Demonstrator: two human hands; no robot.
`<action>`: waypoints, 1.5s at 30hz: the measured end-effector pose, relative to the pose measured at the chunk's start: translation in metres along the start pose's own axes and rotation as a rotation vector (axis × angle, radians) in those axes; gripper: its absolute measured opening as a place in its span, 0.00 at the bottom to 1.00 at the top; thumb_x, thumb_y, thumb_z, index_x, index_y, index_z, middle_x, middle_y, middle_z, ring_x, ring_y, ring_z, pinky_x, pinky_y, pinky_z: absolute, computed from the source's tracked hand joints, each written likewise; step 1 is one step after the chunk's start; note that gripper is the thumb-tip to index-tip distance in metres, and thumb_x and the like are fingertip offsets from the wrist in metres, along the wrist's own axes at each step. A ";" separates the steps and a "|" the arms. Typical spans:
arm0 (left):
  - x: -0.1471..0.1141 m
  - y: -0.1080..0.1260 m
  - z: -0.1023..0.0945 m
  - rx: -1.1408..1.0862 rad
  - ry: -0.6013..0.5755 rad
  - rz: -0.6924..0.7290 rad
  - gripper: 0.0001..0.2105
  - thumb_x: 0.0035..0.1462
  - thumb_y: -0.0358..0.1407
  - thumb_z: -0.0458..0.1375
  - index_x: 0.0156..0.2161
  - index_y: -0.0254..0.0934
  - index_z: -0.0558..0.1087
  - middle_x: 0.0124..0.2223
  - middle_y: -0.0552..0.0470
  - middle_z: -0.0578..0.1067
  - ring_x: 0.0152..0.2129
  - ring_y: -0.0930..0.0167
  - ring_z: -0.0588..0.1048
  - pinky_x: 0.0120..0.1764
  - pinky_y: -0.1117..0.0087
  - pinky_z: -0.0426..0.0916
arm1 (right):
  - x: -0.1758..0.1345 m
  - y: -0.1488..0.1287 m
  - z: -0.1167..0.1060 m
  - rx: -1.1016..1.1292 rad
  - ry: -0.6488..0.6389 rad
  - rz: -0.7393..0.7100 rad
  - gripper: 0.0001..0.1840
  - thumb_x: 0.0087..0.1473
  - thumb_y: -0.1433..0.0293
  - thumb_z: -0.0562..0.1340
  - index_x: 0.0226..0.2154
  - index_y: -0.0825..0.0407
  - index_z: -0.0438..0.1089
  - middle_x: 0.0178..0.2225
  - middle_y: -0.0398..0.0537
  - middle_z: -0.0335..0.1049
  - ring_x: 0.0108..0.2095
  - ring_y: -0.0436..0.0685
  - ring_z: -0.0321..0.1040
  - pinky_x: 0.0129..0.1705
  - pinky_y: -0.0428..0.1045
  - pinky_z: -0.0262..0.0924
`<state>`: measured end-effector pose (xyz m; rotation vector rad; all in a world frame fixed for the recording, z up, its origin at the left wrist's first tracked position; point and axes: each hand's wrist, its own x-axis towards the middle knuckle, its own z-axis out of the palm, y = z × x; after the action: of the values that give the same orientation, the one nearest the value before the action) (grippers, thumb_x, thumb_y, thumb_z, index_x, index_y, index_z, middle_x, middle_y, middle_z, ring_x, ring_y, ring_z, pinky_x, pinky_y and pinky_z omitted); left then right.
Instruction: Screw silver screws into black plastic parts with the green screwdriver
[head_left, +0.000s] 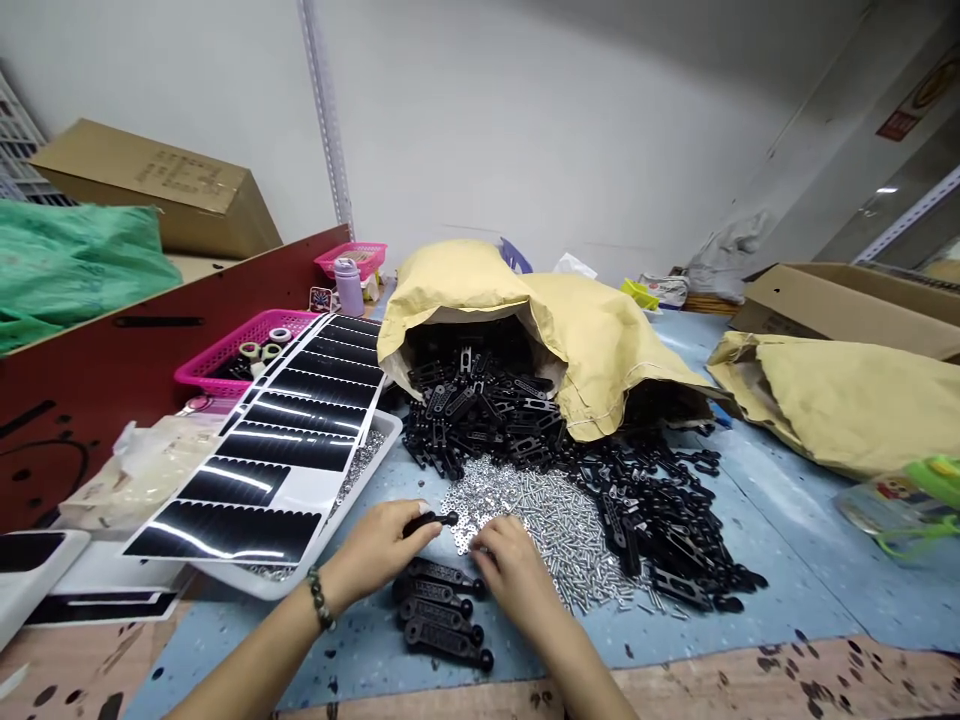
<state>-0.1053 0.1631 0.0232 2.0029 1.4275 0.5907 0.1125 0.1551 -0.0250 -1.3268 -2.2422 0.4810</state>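
Note:
My left hand (pixel 385 541) is closed around a black plastic arm (pixel 429 521) whose ball end sticks out to the right. Just right of it, my right hand (pixel 511 562) has its fingers bent together at the edge of a heap of small silver nuts (pixel 480 490); what its fingertips hold, if anything, is hidden. Silver screws (pixel 574 530) lie heaped beside the nuts. Below and between my hands, several black arms with ball ends (pixel 442 612) lie in a row on the blue mat.
Black plastic parts (pixel 487 410) spill from an open yellow paper sack (pixel 465 275). A second sack (pixel 600 340) and more black parts (pixel 675 530) lie rightward. At left, black sticker sheets (pixel 277 440) lie over a white tray (pixel 390 430). A bottle (pixel 900 505) is at far right.

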 end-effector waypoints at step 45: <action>0.005 -0.020 0.010 0.064 -0.235 -0.008 0.08 0.53 0.32 0.55 0.38 0.41 0.73 0.39 0.52 0.76 0.38 0.65 0.73 0.42 0.67 0.65 | -0.030 0.037 -0.035 0.103 0.217 0.103 0.12 0.60 0.70 0.54 0.45 0.48 0.67 0.42 0.51 0.68 0.42 0.59 0.67 0.43 0.52 0.63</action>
<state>-0.1101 0.1704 0.0024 2.0387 1.3256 0.2975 0.1709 0.1480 -0.0229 -1.3758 -1.9552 0.4587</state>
